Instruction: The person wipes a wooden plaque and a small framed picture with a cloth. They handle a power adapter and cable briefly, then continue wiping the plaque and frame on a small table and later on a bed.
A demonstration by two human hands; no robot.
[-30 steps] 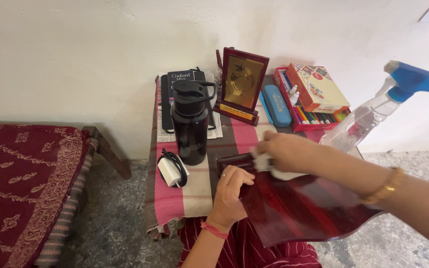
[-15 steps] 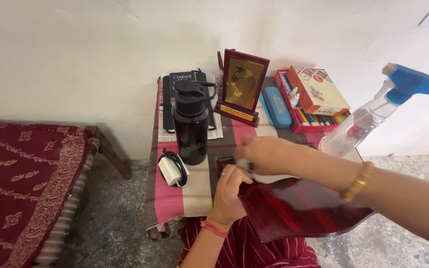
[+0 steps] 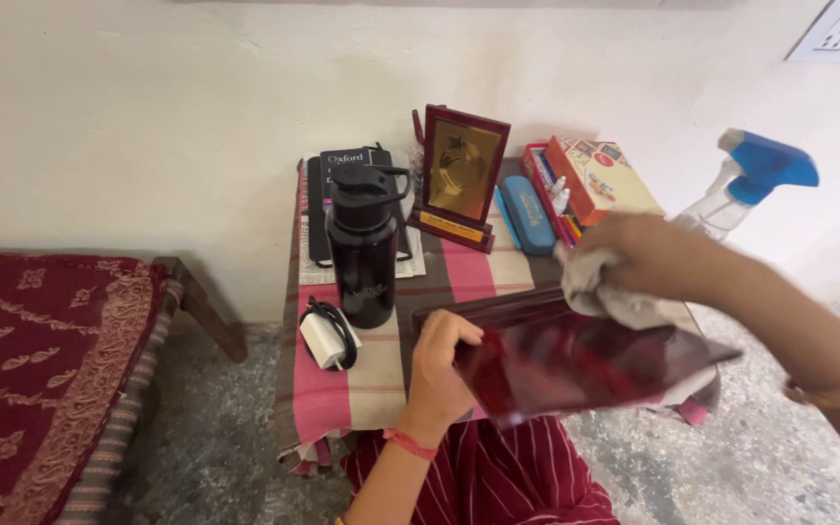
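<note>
Left hand (image 3: pixel 439 365) grips red panel (image 3: pixel 576 360); right hand (image 3: pixel 648 255) presses cloth (image 3: pixel 603 292).

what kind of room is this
Probably a room in a home, perhaps a bedroom or study corner. A small table under a striped pink cloth stands against a plain wall, holding a black lidded water bottle and a framed gold plaque; a cot with a maroon patterned cover sits beside it.

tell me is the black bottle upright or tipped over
Upright: the black bottle stands on its base on the striped tablecloth, lid on top.
</note>
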